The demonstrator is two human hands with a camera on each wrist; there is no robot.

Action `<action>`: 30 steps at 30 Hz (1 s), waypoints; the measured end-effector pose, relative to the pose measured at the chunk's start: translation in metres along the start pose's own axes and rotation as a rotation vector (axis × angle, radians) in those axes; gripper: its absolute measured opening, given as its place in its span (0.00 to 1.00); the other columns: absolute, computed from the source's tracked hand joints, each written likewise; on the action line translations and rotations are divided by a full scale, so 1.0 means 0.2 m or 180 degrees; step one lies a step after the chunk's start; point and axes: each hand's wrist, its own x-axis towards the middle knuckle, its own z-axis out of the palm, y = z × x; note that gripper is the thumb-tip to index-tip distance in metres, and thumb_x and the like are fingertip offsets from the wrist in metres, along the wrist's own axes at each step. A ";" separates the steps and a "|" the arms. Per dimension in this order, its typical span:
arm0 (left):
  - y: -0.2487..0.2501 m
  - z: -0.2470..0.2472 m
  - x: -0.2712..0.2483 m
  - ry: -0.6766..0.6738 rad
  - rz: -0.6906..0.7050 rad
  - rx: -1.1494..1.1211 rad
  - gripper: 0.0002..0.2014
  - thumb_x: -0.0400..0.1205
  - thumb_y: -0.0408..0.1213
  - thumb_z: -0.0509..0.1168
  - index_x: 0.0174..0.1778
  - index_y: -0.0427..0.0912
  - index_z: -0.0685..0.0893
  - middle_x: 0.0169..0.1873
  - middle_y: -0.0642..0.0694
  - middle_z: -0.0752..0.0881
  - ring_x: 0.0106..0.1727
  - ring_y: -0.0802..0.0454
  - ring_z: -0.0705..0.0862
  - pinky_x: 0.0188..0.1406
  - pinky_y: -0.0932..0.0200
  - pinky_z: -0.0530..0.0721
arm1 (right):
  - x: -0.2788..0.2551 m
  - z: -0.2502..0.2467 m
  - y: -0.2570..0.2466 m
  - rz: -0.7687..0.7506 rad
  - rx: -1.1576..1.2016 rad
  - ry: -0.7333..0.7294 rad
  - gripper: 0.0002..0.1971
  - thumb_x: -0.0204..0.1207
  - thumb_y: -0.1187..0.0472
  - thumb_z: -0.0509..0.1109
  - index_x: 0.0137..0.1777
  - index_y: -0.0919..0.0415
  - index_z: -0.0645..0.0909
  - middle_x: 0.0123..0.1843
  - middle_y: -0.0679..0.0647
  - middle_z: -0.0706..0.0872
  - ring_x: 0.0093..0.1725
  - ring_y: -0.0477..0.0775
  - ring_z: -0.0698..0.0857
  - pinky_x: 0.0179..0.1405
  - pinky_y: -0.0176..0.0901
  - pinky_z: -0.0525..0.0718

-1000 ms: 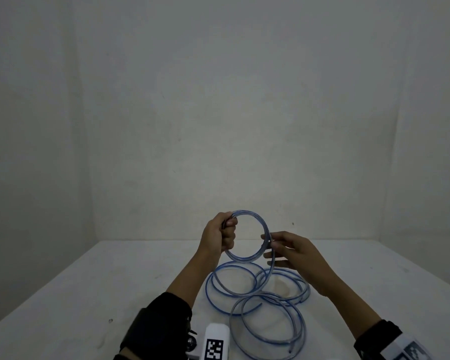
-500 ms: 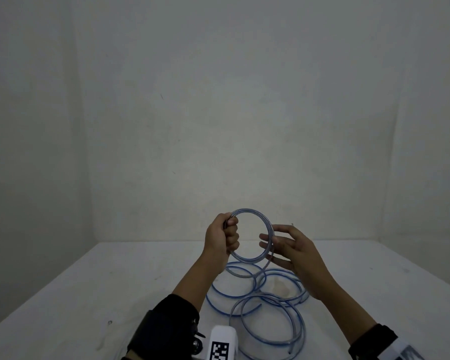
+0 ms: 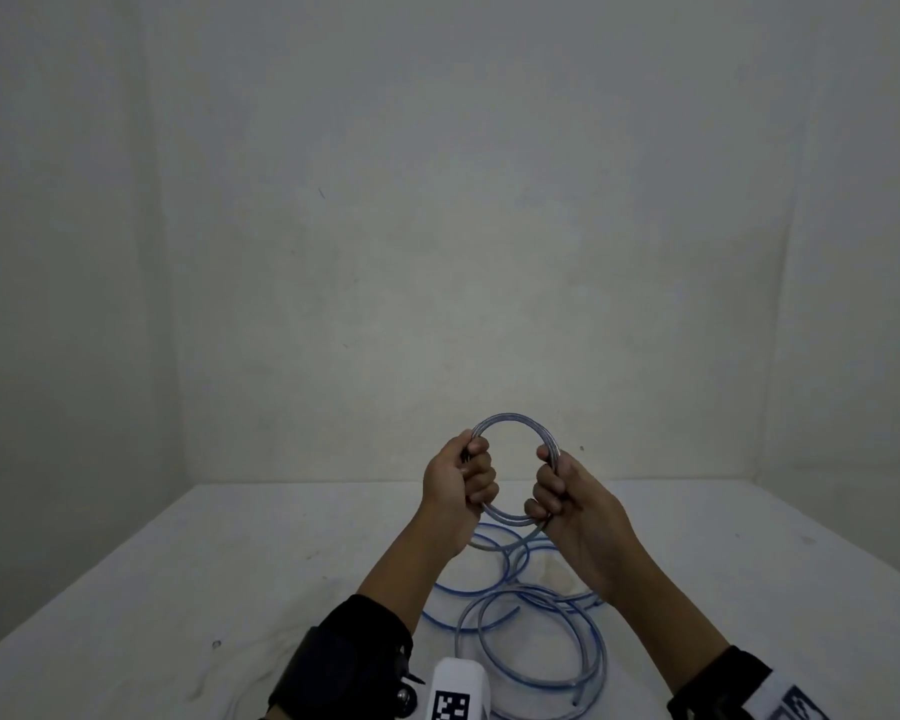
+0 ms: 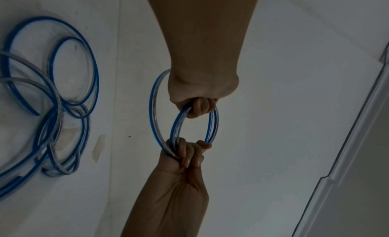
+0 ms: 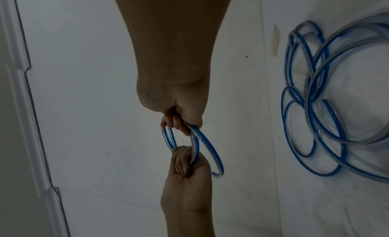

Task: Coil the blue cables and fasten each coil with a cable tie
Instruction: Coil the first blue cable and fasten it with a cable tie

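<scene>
A small coil of blue-and-clear cable is held upright in the air above the white table. My left hand grips its left side in a fist. My right hand has its fingers curled round the right side. The rest of the cable trails down from the coil and lies in loose overlapping loops on the table below my hands. In the left wrist view the coil spans between the left hand and right hand. The right wrist view shows the same grip on the coil.
Loose cable loops spread over the near middle of the table, also seen as loops in the right wrist view. A yellowish stain marks the table. Plain walls close the table on three sides. A white tagged wrist unit sits at the bottom edge.
My right hand went from straight fingers touching the coil's right side to fingers curled round it. The coil rose a little. The left hand kept its grip.
</scene>
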 end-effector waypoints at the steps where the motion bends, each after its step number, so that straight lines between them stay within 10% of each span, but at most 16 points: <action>1: 0.00 0.00 0.00 -0.0059 -0.0039 0.0099 0.19 0.88 0.42 0.50 0.30 0.43 0.69 0.16 0.53 0.63 0.14 0.60 0.59 0.14 0.67 0.60 | 0.01 -0.01 0.00 -0.0055 0.0003 0.0037 0.13 0.88 0.60 0.49 0.50 0.63 0.75 0.25 0.48 0.68 0.21 0.43 0.65 0.22 0.34 0.70; 11: -0.02 0.01 0.00 -0.0086 0.0070 0.0631 0.16 0.88 0.44 0.54 0.42 0.37 0.79 0.26 0.48 0.76 0.26 0.56 0.74 0.30 0.64 0.75 | 0.05 -0.04 0.02 -0.0389 -0.0093 0.0369 0.15 0.89 0.58 0.48 0.46 0.59 0.74 0.23 0.45 0.68 0.20 0.41 0.65 0.20 0.31 0.68; 16: -0.03 0.00 -0.02 -0.0118 0.0376 0.1310 0.19 0.88 0.44 0.51 0.49 0.37 0.84 0.41 0.43 0.85 0.46 0.51 0.83 0.55 0.57 0.81 | 0.06 -0.06 0.00 -0.0497 -0.0106 0.0426 0.16 0.89 0.59 0.48 0.46 0.59 0.74 0.22 0.44 0.69 0.19 0.41 0.66 0.20 0.30 0.70; 24: -0.12 -0.02 -0.08 -0.0099 0.1686 0.2216 0.21 0.87 0.37 0.57 0.77 0.49 0.68 0.73 0.60 0.72 0.74 0.67 0.70 0.72 0.72 0.68 | 0.09 -0.09 -0.01 -0.0604 -0.0089 0.0505 0.16 0.90 0.58 0.47 0.45 0.59 0.74 0.22 0.44 0.69 0.19 0.41 0.66 0.20 0.31 0.70; 28: -0.15 -0.04 -0.10 -0.0226 0.2357 0.2319 0.21 0.86 0.31 0.57 0.76 0.46 0.69 0.74 0.59 0.73 0.74 0.68 0.70 0.71 0.72 0.69 | 0.09 -0.11 -0.02 -0.0642 -0.0069 0.0570 0.16 0.90 0.58 0.47 0.45 0.58 0.74 0.22 0.44 0.69 0.19 0.41 0.66 0.20 0.30 0.70; 30: -0.16 -0.04 -0.11 0.0517 0.2914 0.2265 0.15 0.83 0.33 0.60 0.67 0.44 0.73 0.64 0.55 0.77 0.65 0.61 0.76 0.62 0.66 0.77 | 0.10 -0.11 -0.02 -0.0670 0.0051 0.0595 0.16 0.90 0.58 0.47 0.45 0.58 0.74 0.22 0.44 0.69 0.19 0.41 0.66 0.20 0.30 0.70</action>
